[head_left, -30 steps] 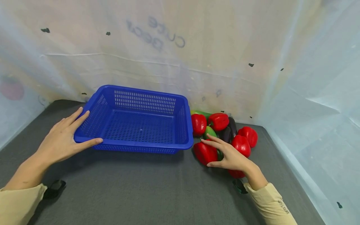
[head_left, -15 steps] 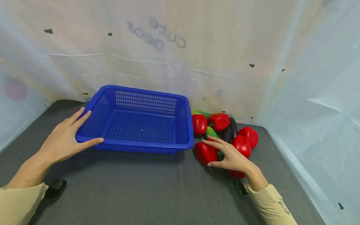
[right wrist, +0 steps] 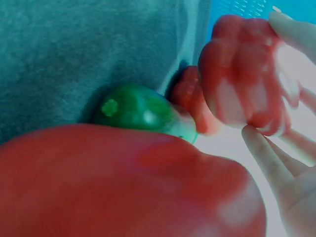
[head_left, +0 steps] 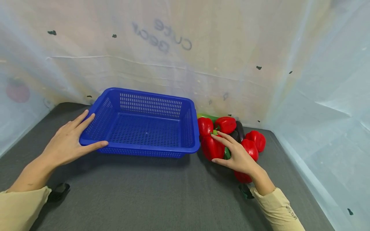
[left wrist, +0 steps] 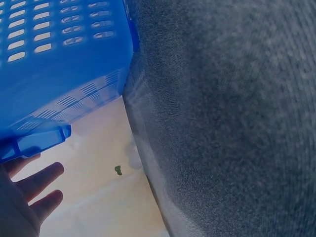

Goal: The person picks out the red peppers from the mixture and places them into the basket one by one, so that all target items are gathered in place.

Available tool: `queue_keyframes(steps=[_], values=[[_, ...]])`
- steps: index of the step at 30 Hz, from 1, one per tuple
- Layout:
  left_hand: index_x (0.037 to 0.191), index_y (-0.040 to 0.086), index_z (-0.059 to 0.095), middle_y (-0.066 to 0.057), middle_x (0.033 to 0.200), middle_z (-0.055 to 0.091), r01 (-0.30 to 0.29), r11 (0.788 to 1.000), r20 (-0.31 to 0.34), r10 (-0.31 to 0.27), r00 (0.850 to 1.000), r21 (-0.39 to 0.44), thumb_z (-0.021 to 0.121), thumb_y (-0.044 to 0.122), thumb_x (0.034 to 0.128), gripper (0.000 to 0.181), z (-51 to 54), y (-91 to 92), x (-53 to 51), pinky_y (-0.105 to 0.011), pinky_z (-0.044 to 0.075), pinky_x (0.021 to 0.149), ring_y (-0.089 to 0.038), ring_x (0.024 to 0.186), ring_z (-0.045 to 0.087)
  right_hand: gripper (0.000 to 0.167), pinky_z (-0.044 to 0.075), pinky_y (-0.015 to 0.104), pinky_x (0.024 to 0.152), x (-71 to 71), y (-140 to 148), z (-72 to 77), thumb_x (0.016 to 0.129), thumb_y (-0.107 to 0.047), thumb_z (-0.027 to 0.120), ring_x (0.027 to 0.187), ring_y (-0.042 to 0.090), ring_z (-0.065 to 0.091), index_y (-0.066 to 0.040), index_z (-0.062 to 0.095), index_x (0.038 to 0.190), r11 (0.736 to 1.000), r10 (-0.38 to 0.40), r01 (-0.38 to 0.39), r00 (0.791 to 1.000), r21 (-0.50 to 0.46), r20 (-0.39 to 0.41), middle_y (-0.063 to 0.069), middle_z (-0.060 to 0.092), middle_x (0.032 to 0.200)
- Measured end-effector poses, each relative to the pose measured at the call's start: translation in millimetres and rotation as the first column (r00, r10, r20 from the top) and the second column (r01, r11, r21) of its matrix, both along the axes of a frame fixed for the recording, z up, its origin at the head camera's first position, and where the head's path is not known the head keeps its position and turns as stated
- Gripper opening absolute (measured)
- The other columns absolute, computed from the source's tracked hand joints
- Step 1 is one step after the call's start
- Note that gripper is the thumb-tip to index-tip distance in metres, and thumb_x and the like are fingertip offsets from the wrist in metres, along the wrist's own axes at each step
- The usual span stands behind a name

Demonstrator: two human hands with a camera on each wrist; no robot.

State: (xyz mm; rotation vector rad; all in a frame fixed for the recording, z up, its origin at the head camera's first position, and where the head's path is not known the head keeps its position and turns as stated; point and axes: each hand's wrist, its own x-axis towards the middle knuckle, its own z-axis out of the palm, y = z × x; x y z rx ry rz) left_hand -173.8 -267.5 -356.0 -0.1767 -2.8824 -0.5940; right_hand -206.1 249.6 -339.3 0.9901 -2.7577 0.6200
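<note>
My left hand (head_left: pixel 64 141) rests on the near left corner of a blue plastic basket (head_left: pixel 156 150), thumb along the front rim and fingers spread straight at the left side. In the left wrist view, those fingers (left wrist: pixel 42 182) reach past the rim. To the right of the basket, my right hand (head_left: pixel 240 156) pinches a red bell pepper (head_left: pixel 212 148) between thumb and fingers. The right wrist view has this pepper (right wrist: pixel 242 74) raised off the table. Below it lies a dark green vegetable (right wrist: pixel 138 108), with another red pepper (right wrist: pixel 98 182) close to the camera.
Around the right hand are several more red bell peppers (head_left: pixel 255 140), dark eggplants (head_left: pixel 240 130) and a long green vegetable (head_left: pixel 208 116). They lie on a dark grey table (head_left: pixel 138 192). Pale plastic sheeting (head_left: pixel 231 38) stands behind and at both sides.
My right hand has lifted the near red bell pepper slightly and moved it away from me, towards the pile's back. The left hand stays on the basket.
</note>
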Motion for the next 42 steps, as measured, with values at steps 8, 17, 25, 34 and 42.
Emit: queue_keyframes(steps=[8,17,25,34,42], values=[[0.155,0.010,0.010,-0.018,0.161,-0.001,0.006,1.000,-0.001,-0.006,1.000,-0.011,0.065,0.061,0.0786,0.107,2.0,0.8,1.1,-0.075,0.013,0.105,-0.058,0.137,0.013,0.080,0.051,0.052,0.094,-3.4,-3.6,8.9,0.075,-0.028,0.082,0.135,0.030,0.040,-0.017,0.044,0.144,1.000,-0.006,0.005,0.998,-0.028,-0.057,0.011,0.037,0.151],[0.155,0.010,0.010,-0.018,0.161,-0.001,-0.003,1.000,0.016,0.003,1.000,-0.009,0.065,0.062,0.0783,0.108,2.2,2.2,0.9,-0.076,0.016,0.102,-0.060,0.135,0.015,0.079,0.051,0.051,0.093,-3.1,-8.8,23.8,0.076,-0.026,0.082,0.135,0.030,0.040,-0.016,0.043,0.145,0.998,0.005,-0.012,0.994,-0.059,-0.107,0.010,0.036,0.152],[0.155,0.013,0.009,-0.014,0.162,-0.002,-0.001,1.000,0.017,0.001,1.000,0.017,0.066,0.062,0.0779,0.107,2.8,2.1,3.3,-0.077,0.018,0.099,-0.054,0.139,0.015,0.081,0.049,0.051,0.097,-8.1,-15.9,41.4,0.074,-0.022,0.083,0.136,0.030,0.039,-0.016,0.043,0.145,0.998,0.024,-0.033,0.988,-0.059,-0.154,0.010,0.037,0.151],[0.155,0.014,0.009,-0.011,0.162,-0.004,0.011,0.999,0.013,-0.011,1.000,0.041,0.068,0.060,0.0778,0.108,3.4,1.6,2.1,-0.077,0.018,0.100,-0.054,0.140,0.013,0.081,0.048,0.054,0.097,-13.6,-25.5,59.1,0.075,-0.023,0.083,0.133,0.031,0.044,-0.017,0.042,0.146,0.998,0.040,-0.049,0.984,-0.048,-0.175,0.010,0.036,0.152],[0.155,0.013,0.007,-0.012,0.162,-0.006,0.003,0.999,0.036,-0.005,0.999,0.044,0.067,0.060,0.0782,0.108,3.9,1.2,2.0,-0.079,0.020,0.095,-0.058,0.136,0.017,0.082,0.045,0.054,0.101,-20.8,-41.0,72.3,0.076,-0.027,0.082,0.135,0.032,0.042,-0.017,0.042,0.146,0.997,0.073,-0.076,0.976,-0.009,-0.206,0.012,0.036,0.152]])
